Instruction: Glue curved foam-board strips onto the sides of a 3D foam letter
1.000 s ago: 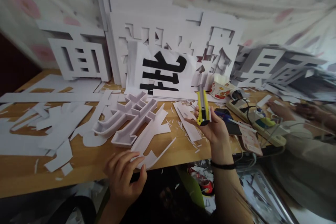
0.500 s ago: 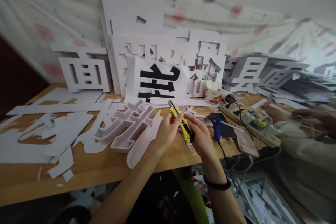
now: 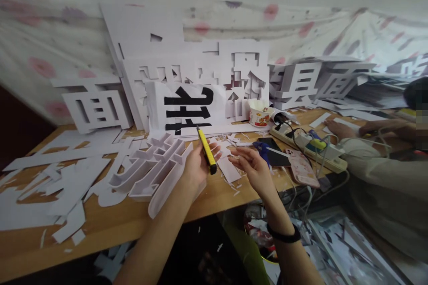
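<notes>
A yellow and black utility knife lies in my left hand, its tip toward the back of the table. My left fingers curl loosely beneath and beside it. My right hand is off the knife, fingers apart and nothing held, to the right over the paper scraps. Left of my left hand, a white foam-board character with raised walls rests on a flat white piece. Behind the hands stands a white sheet with black printed strokes.
A blue glue gun, a black phone and a pink phone lie right. Beyond are a power strip with cables and a paper tub. Cut boards cover the left. Another person's arm reaches in at right.
My right hand has let go of the knife and opened, moving slightly away. The knife now rests in my left hand alone. The camera view has shifted right.
</notes>
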`<state>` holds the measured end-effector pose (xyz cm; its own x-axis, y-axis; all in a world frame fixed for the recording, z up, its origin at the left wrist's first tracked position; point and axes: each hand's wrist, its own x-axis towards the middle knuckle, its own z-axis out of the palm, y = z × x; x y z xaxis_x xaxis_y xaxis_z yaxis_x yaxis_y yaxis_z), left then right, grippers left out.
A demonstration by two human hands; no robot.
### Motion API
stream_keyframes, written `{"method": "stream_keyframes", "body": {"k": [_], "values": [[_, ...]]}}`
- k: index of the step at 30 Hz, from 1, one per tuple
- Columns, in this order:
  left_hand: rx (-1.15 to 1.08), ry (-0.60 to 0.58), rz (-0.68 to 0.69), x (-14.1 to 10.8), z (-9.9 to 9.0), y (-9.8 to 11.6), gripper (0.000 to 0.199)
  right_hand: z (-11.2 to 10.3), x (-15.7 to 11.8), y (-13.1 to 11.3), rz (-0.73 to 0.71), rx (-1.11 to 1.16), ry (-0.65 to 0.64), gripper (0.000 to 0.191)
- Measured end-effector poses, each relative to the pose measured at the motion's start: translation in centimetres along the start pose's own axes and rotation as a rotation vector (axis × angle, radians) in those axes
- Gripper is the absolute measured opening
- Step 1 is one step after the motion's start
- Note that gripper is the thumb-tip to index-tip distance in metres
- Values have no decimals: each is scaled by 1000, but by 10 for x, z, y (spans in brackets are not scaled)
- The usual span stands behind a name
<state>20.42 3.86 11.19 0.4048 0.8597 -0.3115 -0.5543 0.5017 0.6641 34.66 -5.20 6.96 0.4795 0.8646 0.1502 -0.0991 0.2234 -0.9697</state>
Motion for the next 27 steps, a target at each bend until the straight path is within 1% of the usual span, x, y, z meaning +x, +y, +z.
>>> {"method": "stream_keyframes", "body": {"k": [2, 5, 6, 7, 8, 10, 12, 13, 15, 17, 20, 22, 25, 26, 27], "values": [[-30, 3, -14, -4, -4, 15, 24, -10, 3, -1, 16, 26, 1, 41], [-78, -11, 18, -9, -13, 36, 45, -20, 6, -4, 42, 86, -7, 40], [-97, -14, 31, -11, -16, 40, 48, -21, 7, -5, 50, 92, -19, 39], [-116, -18, 45, -13, -18, 43, 48, -22, 7, -5, 55, 81, -38, 38], [-132, -25, 53, -14, -19, 44, 43, -22, 8, -5, 53, 48, -62, 37], [-159, -54, 43, -17, -20, 43, 29, -21, 9, -3, 27, -89, -119, 29], [-186, -123, 2, -19, -18, 40, 22, -19, 12, 0, -54, -326, -174, 18], [-200, -167, -25, -21, -17, 39, 22, -18, 15, 2, -110, -471, -192, 17], [-236, -251, -76, -25, -15, 39, 24, -16, 22, 1, -208, -718, -194, 21], [-278, -320, -104, -30, -13, 41, 26, -16, 32, -4, -252, -847, -172, 25], [-320, -386, -109, -39, -12, 45, 29, -15, 46, -20, -276, -891, -157, 26], [-333, -412, -109, -45, -12, 47, 33, -14, 54, -33, -307, -878, -176, 26], [-347, -416, -113, -53, -10, 51, 42, -9, 62, -48, -314, -712, -272, 24], [-348, -407, -111, -55, -9, 52, 43, -6, 64, -50, -289, -649, -318, 24], [-348, -391, -106, -58, -8, 53, 44, -4, 66, -51, -249, -640, -349, 25]]}}
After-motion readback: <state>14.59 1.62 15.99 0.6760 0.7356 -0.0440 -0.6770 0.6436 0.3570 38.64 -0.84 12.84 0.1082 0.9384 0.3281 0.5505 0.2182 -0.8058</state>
